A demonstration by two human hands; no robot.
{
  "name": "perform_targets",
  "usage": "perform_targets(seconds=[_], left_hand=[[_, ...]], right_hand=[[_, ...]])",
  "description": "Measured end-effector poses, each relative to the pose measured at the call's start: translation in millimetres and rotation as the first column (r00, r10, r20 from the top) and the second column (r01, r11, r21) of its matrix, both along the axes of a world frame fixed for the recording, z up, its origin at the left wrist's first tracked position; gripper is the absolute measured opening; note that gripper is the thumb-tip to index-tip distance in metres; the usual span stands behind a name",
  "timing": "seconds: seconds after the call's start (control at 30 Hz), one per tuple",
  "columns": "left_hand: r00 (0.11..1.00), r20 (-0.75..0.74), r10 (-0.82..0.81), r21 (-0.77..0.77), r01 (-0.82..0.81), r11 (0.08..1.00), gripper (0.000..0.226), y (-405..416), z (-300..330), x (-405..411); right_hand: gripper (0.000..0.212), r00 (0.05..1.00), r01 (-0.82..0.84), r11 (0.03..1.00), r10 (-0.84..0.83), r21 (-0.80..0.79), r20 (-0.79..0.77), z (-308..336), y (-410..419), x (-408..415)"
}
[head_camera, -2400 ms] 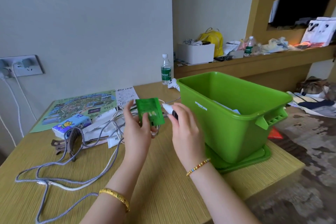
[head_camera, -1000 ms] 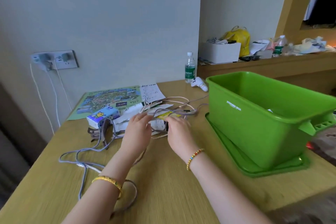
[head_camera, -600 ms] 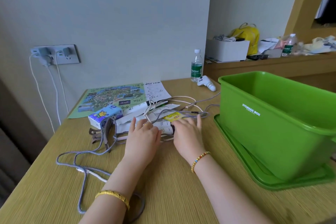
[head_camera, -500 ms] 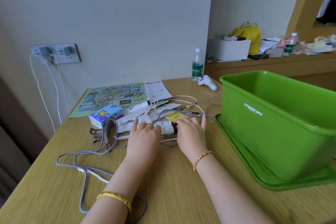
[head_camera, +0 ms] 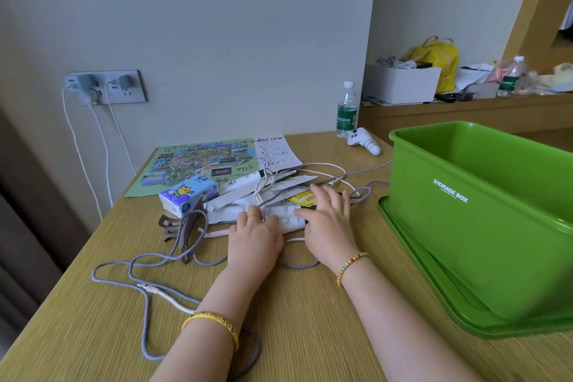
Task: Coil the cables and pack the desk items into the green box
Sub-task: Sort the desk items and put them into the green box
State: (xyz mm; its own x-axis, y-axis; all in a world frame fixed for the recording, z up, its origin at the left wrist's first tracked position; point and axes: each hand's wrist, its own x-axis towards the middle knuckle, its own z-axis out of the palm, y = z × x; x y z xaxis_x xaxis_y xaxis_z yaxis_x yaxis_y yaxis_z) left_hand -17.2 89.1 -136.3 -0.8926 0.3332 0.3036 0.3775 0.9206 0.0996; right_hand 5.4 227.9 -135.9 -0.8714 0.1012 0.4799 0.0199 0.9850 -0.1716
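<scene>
On the bench (head_camera: pixel 310 335) the storage box (head_camera: pixel 483 214) stands at the right, on its lid (head_camera: pixel 434 282). Left of it lies a heap of papers, tubes (head_camera: pixel 286 217) and cables (head_camera: pixel 130 270), with both hands resting on it: the left hand (head_camera: pixel 255 239) beside the right hand (head_camera: pixel 330 223). A tissue pack (head_camera: pixel 187 195) sits at the heap's left, a map (head_camera: pixel 198 164) behind it. A bottle (head_camera: pixel 345 113) and a controller (head_camera: pixel 364 141) stand at the far edge, behind the box's left corner. A wall socket (head_camera: pixel 105 87) is on the wall at the left.
</scene>
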Motion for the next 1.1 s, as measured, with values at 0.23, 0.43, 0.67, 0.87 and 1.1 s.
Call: perform_targets(seconds=[0.23, 0.43, 0.67, 0.87, 1.1], left_hand=[[0.997, 0.063, -0.049, 0.087, 0.043, 0.995, 0.037, -6.1, 5.1, -3.2], [0.988, 0.108, -0.106, 0.081, 0.097, 0.992, 0.037, -15.0, 9.1, -4.8], [0.966, 0.179, -0.188, 0.05, 0.182, 0.982, 0.04, -18.7, 9.4, -1.4], [0.956, 0.203, -0.213, 0.058, 0.205, 0.977, 0.041, -18.6, 9.2, -2.0], [0.973, 0.018, -0.228, 0.176, 0.222, 0.959, 0.037, -15.8, 3.0, -1.7]], right_hand=[[0.032, 0.99, 0.128, 0.984, -0.12, -0.124, 0.071, -5.7, 11.3, -2.5], [0.033, 0.994, 0.101, 0.97, -0.092, -0.22, 0.053, -4.4, 13.8, -3.0], [0.03, 0.999, -0.015, 0.981, 0.023, -0.193, 0.037, -3.7, 14.6, -7.2], [0.032, 0.987, -0.048, 0.986, 0.071, -0.16, 0.145, -1.7, 18.2, -16.9], [0.031, 0.991, -0.028, 0.992, 0.044, -0.124, 0.128, -5.6, 25.1, -15.1]])
